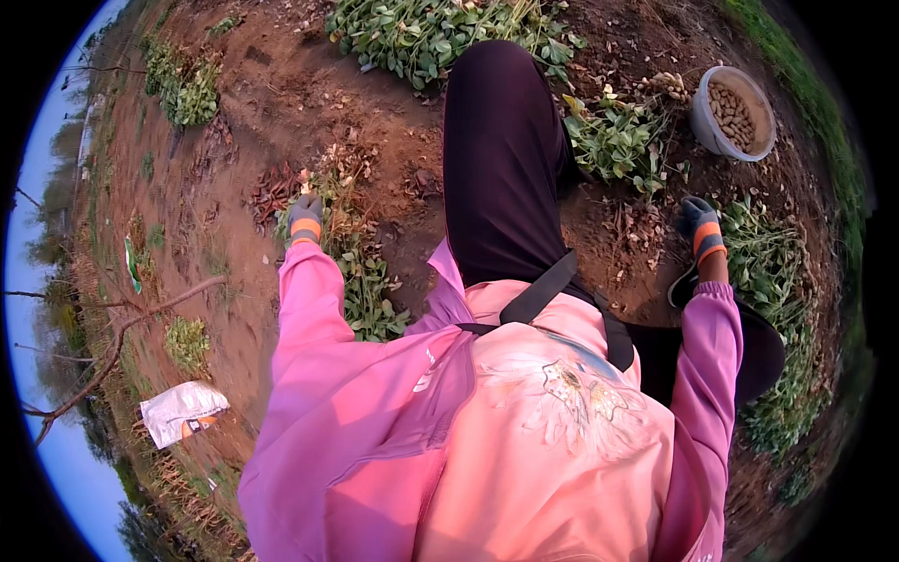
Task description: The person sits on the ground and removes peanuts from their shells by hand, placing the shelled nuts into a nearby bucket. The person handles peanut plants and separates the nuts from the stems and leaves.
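Observation:
My left hand, in a grey and orange glove, is at the near end of a peanut plant bunch with dry stems and leaves, left of my raised knee. Whether its fingers grip anything is unclear. My right hand, in a matching glove, is low over the soil beside uprooted peanut plants; its curled fingers hide whatever may be in them. Above it stands a white plastic bucket partly filled with peanut pods. A smaller leafy bunch with pods at one end lies left of the bucket.
A large heap of green plants lies beyond my knee. Further plants are at the upper left. A bare branch and a white sack are at the left. My shoe is close to my right hand.

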A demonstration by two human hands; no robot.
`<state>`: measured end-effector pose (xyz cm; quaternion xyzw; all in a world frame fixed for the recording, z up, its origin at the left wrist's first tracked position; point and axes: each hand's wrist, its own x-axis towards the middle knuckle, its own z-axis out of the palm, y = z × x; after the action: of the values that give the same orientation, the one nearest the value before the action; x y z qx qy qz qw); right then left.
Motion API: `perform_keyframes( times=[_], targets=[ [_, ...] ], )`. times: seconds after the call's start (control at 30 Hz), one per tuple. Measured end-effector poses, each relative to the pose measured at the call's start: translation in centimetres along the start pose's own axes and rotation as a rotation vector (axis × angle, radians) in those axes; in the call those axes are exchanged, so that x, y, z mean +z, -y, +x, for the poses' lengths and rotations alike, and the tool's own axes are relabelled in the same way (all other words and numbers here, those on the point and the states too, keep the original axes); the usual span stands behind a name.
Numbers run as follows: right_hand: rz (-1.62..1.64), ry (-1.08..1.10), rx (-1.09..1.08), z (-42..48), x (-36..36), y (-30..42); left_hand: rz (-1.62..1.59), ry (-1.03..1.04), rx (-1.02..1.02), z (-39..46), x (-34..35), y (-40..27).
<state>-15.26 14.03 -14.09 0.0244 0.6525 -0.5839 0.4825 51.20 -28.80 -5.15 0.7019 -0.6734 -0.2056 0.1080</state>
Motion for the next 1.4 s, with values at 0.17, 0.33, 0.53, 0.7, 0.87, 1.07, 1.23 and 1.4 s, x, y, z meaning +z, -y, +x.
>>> perform_keyframes(
  times=[0.17, 0.33, 0.53, 0.7, 0.87, 1.07, 1.23, 1.4],
  targets=[
    [-0.112, -0.016, 0.011, -2.2, 1.6, -1.0, -0.002, -0.052, -0.022, 0.4, 3.1, 0.7],
    [-0.118, 0.04, 0.083, -2.5, 1.6, -3.3, -0.508, 0.195, -0.811, 4.4, 7.5, 2.1],
    [-0.125, -0.029, 0.166, -4.8, 2.2, -5.1, 0.111, 0.092, -0.15, 1.8, 9.2, 0.7],
    [-0.09, -0.038, 0.203, -5.6, 2.2, -7.0, 0.225, 0.105, -0.24, 4.1, 7.8, -3.0],
    [-0.149, -0.038, 0.223, -5.6, 3.1, -8.4, 0.337, 0.041, -0.229, 4.2, 7.9, -3.4],
    [-0.243, -0.075, 0.238, -6.3, 6.6, -8.6, 0.32, 0.204, -0.253, 7.3, 9.0, -0.4],
    [-0.314, -0.112, 0.247, -6.2, 7.6, -8.9, 0.664, 0.138, -0.133, 4.5, 7.5, -5.1],
    [-0.347, -0.079, 0.241, -6.1, 7.7, -8.8, 0.686, 0.122, -0.223, 4.5, 7.7, -4.3]
  ],
)
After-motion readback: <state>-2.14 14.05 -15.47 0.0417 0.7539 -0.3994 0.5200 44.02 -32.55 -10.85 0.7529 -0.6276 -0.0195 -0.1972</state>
